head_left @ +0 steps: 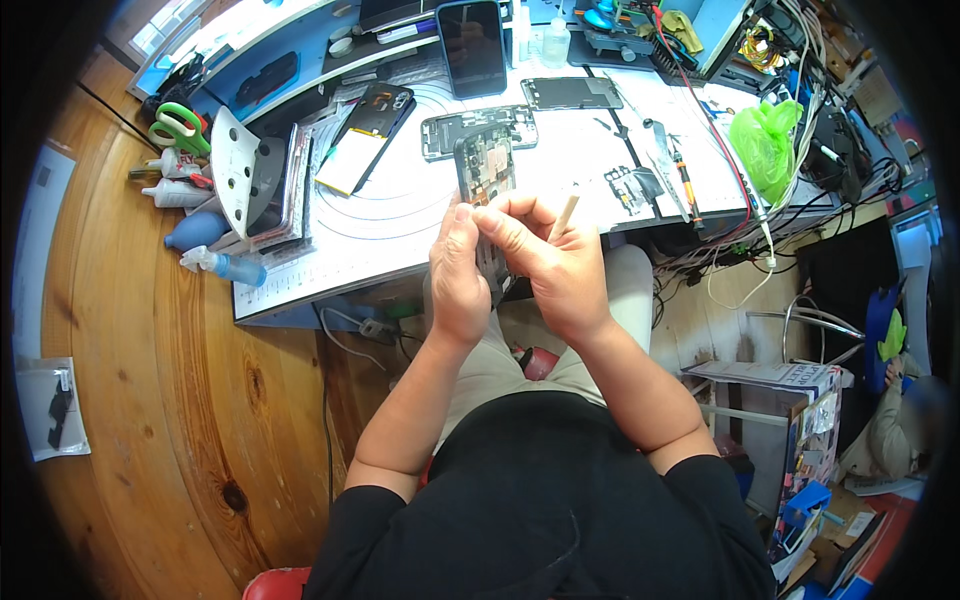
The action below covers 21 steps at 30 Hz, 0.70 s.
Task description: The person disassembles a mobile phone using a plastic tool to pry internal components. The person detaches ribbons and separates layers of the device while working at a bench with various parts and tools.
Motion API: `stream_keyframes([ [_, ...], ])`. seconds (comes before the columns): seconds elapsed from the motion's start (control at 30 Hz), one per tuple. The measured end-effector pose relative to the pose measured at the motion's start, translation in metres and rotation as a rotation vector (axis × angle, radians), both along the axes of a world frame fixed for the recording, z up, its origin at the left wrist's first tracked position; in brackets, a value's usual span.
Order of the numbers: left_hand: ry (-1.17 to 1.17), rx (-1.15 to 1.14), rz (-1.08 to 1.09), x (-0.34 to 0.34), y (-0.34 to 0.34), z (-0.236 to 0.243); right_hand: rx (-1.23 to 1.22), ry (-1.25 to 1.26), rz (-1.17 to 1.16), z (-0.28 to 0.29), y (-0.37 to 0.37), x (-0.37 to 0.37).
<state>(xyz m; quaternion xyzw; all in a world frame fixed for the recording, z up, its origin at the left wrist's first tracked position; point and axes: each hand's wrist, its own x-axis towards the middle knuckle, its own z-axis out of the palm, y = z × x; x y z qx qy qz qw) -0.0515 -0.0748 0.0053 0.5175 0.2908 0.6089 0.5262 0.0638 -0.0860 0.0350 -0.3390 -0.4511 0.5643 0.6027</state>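
My left hand (459,280) is closed around the lower part of an opened phone housing (486,165), which stands tilted up with its bare inside showing. Between the fingers of my right hand (568,280) sits a thin beige stick-like tool (565,214); its working end is hidden. The right thumb and fingertips meet the housing's lower edge beside my left thumb. Just behind it on the mat lies another opened phone (436,136) with its inner parts exposed. A dark phone screen panel (572,93) lies farther back to the right.
A white work mat (385,225) covers the bench. Toward the right lie small phone parts (632,188), an orange-black screwdriver (686,182) and a green plastic bag (765,150). At left are a phone back (378,125), bottles (182,193) and green-handled scissors (180,130). An upright phone (472,50) stands behind.
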Motion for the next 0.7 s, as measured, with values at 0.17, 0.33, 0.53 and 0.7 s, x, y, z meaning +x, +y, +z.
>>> stream_keyframes([
  [0.17,0.025,0.022,0.051,-0.003,-0.003,-0.005,0.045,0.033,0.024,-0.005,0.0,-0.003],
  [0.33,0.004,-0.034,0.127,0.005,-0.007,0.003,-0.01,0.059,0.116,-0.005,-0.003,0.004],
  [0.53,-0.317,-0.314,-0.073,-0.008,0.011,0.012,0.057,-0.015,0.126,-0.004,-0.015,-0.002],
  [0.7,-0.37,-0.329,-0.036,-0.001,0.009,0.013,0.059,-0.099,0.134,-0.003,-0.02,0.002],
])
